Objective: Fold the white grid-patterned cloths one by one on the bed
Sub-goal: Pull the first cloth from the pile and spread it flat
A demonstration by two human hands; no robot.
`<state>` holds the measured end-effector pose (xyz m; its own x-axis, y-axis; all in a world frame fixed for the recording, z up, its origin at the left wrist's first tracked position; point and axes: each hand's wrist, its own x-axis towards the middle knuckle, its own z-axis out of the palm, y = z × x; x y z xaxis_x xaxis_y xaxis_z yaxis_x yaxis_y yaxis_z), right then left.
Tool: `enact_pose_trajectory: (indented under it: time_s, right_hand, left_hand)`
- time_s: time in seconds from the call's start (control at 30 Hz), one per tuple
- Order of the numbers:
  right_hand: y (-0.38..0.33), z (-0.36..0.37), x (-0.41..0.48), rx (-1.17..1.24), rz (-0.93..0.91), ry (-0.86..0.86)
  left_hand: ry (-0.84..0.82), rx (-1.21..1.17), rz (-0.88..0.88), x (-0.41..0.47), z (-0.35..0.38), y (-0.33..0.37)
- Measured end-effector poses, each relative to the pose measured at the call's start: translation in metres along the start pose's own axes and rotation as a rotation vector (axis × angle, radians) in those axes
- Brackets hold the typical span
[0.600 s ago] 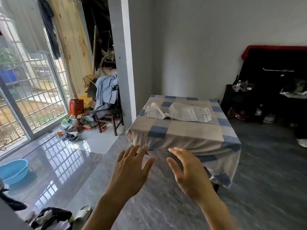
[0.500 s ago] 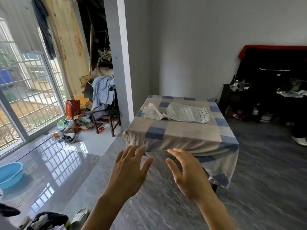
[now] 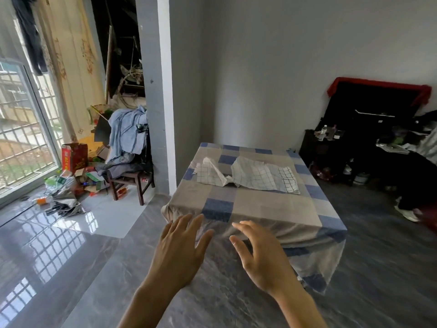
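Stretching sideways across the bed [image 3: 272,204] lie cloths [image 3: 255,177] (left hand [image 3: 179,252], right hand [image 3: 262,261]: splayed, empty).

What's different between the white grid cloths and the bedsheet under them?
The white grid cloths carry thin dark lines on white; the bedsheet has broad blue and beige blocks. The cloths lie rumpled on the far half; the bedsheet is spread and hangs over the edges. Both are checked.

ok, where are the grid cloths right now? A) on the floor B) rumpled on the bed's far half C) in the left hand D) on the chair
B: the grid cloths lie rumpled on the bed toward its far end; left hand and right hand are open, empty.
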<state>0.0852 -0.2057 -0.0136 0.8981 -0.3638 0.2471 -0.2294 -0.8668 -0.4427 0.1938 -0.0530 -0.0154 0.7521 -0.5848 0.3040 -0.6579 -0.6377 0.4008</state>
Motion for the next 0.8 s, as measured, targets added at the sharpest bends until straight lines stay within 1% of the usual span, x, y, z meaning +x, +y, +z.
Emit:
enact_pose_trajectory:
  time_s: [0.27,0.4,0.6,0.8]
  right_hand:
    - [-0.004,0.042,0.086,-0.018,0.011,-0.03]
    - [0.007,0.06,0.114,-0.025,0.021,-0.042]
    - [0.037,0.081,0.164,0.002,0.041,-0.07]
    - [0.084,0.1,0.229,0.073,0.038,-0.101]
  left_hand:
    - [-0.091,-0.043,0.014,0.075,0.015,-0.05]
    - [-0.096,-0.056,0.015,0.103,0.028,-0.068]
    - [-0.169,-0.062,-0.022,0.149,0.057,-0.079]
    - [-0.218,-0.029,-0.057,0.208,0.088,-0.076]
